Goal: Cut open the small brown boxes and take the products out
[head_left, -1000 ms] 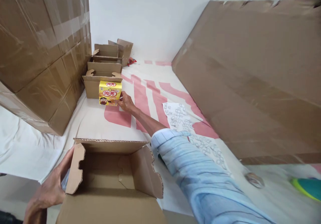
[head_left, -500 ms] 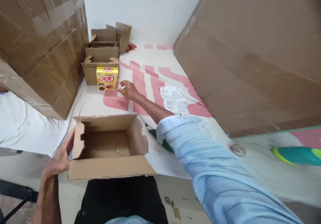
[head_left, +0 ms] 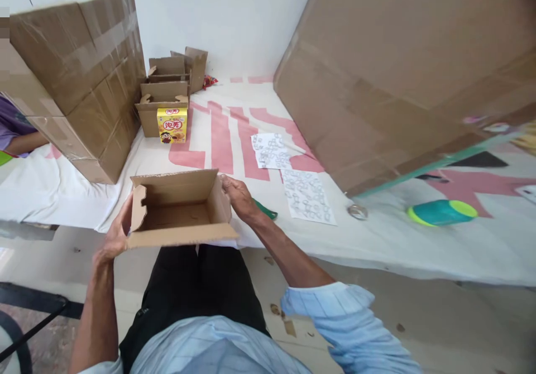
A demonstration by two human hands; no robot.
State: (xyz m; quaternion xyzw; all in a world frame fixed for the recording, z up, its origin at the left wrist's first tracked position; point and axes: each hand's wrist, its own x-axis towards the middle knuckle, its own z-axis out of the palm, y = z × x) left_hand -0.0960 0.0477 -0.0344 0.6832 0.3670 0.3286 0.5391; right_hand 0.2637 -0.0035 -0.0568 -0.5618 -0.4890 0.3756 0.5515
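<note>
An open cardboard box [head_left: 180, 237] with its flaps raised is at the table's front edge, and nothing shows inside it. My left hand [head_left: 118, 231] grips its left side, fingers partly hidden behind the wall. On the opposite side my right hand [head_left: 240, 195] is closed on the box's right wall, thumb near the top edge. Farther back, a yellow snack box [head_left: 172, 126] with red and white lettering stands upright in front of another open cardboard box [head_left: 147, 121]. A green item [head_left: 266, 209] lies partly hidden behind my right wrist.
Taped cartons [head_left: 84, 84] are stacked at left, with a co-worker's arm [head_left: 27, 142] beyond. A large carton [head_left: 389, 72] stands at right. Printed papers [head_left: 307, 195], a tape roll [head_left: 357, 212] and a teal-and-yellow bottle-like object [head_left: 441, 212] lie on the white cloth [head_left: 368, 251].
My right hand has come back from beside the yellow snack box and taken hold of the open box's right side. My left hand stays on the box. The view has shifted.
</note>
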